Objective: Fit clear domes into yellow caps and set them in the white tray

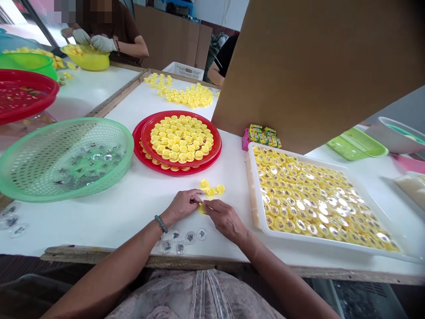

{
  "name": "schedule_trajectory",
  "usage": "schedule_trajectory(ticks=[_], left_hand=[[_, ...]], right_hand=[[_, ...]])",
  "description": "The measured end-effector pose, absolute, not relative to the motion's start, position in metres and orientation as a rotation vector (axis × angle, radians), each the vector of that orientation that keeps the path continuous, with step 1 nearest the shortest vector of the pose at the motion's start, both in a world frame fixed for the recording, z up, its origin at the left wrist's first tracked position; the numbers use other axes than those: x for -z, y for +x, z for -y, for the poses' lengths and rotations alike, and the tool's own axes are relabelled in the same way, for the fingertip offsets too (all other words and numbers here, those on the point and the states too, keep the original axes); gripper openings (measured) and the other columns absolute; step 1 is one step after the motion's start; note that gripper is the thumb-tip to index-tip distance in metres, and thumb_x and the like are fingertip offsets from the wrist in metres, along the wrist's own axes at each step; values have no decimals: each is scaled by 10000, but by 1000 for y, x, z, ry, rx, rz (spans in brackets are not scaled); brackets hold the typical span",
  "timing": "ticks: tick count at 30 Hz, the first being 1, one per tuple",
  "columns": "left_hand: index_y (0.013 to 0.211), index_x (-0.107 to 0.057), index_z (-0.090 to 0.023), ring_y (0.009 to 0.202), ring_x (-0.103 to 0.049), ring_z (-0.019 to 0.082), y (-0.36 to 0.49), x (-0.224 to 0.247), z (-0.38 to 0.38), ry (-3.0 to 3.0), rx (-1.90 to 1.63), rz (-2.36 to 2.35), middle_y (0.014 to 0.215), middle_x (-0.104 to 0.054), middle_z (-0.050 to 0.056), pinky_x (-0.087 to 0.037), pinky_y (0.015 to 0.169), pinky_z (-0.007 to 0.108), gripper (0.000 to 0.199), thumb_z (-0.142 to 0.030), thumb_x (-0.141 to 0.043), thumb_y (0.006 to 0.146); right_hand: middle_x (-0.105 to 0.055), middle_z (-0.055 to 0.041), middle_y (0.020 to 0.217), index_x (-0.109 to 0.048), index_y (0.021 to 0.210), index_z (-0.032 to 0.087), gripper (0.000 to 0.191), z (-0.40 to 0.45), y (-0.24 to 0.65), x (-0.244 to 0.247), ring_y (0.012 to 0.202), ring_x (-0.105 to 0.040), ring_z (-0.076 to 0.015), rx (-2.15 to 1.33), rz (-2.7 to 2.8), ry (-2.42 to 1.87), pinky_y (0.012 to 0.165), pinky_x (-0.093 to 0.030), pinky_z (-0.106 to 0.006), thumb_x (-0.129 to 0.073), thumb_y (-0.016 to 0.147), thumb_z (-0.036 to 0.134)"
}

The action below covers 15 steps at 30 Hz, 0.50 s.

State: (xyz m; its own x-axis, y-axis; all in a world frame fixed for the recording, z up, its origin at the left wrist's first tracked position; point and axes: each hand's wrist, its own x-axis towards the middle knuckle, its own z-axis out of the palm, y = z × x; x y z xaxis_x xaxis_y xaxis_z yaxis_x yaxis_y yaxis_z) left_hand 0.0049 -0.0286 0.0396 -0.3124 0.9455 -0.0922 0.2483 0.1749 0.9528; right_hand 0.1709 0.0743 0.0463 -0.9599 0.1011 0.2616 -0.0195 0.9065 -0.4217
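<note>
My left hand, with a beaded bracelet on its wrist, and my right hand meet over the white table near its front edge. Between their closed fingertips is a small yellow plastic cup, partly covered by the fingers. Just beyond lie a few more loose yellow cups. Several clear round caps with dark printed figures rest on the table below my hands. Farther back, stacked red plates carry many yellow cups.
On the right, a white tray is filled with capped yellow cups. A green perforated basket holding clear caps stands left. Yellow cups lie at the back. A large cardboard sheet rises behind the tray. A gloved co-worker works at far left.
</note>
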Motion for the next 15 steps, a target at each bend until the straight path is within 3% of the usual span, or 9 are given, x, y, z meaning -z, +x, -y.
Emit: schedule_trajectory(ticks=[7, 10, 15], left_hand=[[1170, -571, -159, 871, -647, 180, 11, -42, 32, 816, -1238, -1424, 998, -704, 80, -487, 781, 290, 472, -172, -575, 698], [1115, -593, -133, 856, -644, 174, 15, -43, 33, 683, -1288, -1393, 1009, -695, 104, -488, 771, 288, 435, -243, -639, 696], [1023, -636, -130, 784, -651, 178, 20, -44, 32, 631, -1283, -1498, 863, -720, 85, -498, 750, 297, 401, -316, -688, 672]], right_hand=[[-588, -137, 1167, -571, 1140, 163, 279, -61, 172, -45, 1057, -533, -256, -420, 2835, -131, 884, -472, -424, -444, 893, 133], [-620, -91, 1126, -626, 1075, 215, 230, -63, 170, -45, 1012, -554, -223, -661, 2735, -230, 860, -485, -393, -494, 888, 196], [-693, -5, 903, -707, 869, 280, 104, -64, 171, -38, 884, -604, -174, -1096, 2404, -501, 809, -497, -318, -651, 792, 238]])
